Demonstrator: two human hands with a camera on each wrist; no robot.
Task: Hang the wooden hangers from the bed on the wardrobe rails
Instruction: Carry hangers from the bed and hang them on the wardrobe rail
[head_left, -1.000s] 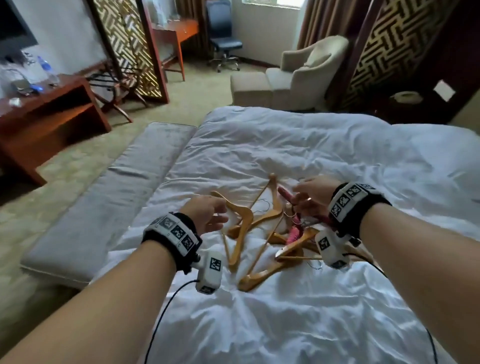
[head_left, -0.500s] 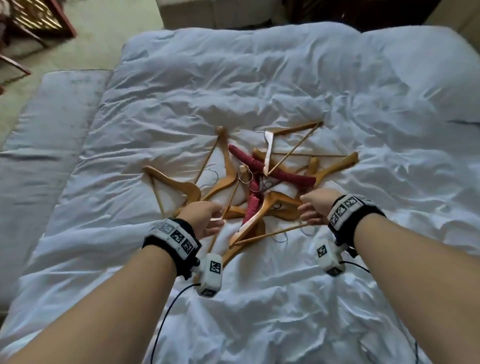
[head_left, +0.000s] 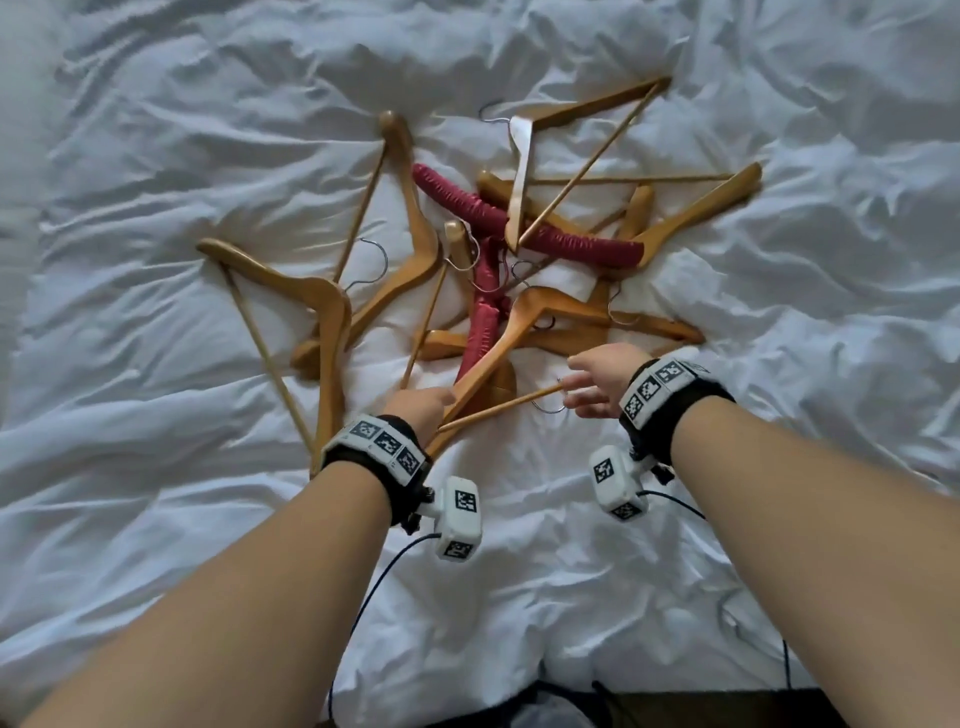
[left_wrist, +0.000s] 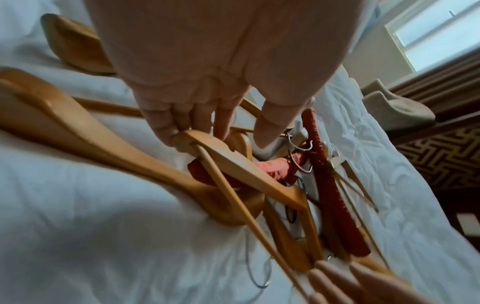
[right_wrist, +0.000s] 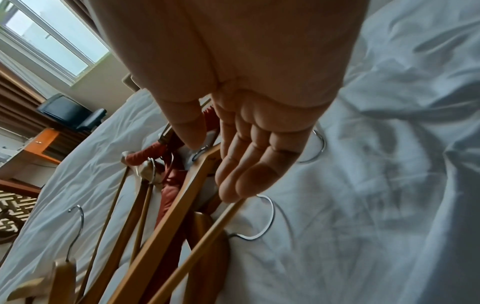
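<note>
Nearest the body, wrinkled white bedding (head_left: 519, 597) lies bare under both forearms, leaving open room to draw the arms back. The left hand (head_left: 423, 410) reaches into the near edge of the pile, its fingers (left_wrist: 166, 131) curled on the end of a wooden hanger (head_left: 498, 353) where the shoulder and the thin bar (head_left: 498, 410) meet. The right hand (head_left: 597, 379) is just to the right, its fingers (right_wrist: 246, 168) nearly straight and loosely spread, the tips touching the other end of that thin bar; a metal hook (right_wrist: 262, 222) lies on the sheet just beneath. Beyond both hands the wooden hangers (head_left: 322, 322) lie tangled and crossing on the bed, hooks caught among the arms. Two red padded hangers (head_left: 519, 223) lie in the middle of the heap, partly under wooden ones. One hanger sits at the far left edge of the pile, another (head_left: 587, 109) at the far end. All round the heap the sheet is free.
</note>
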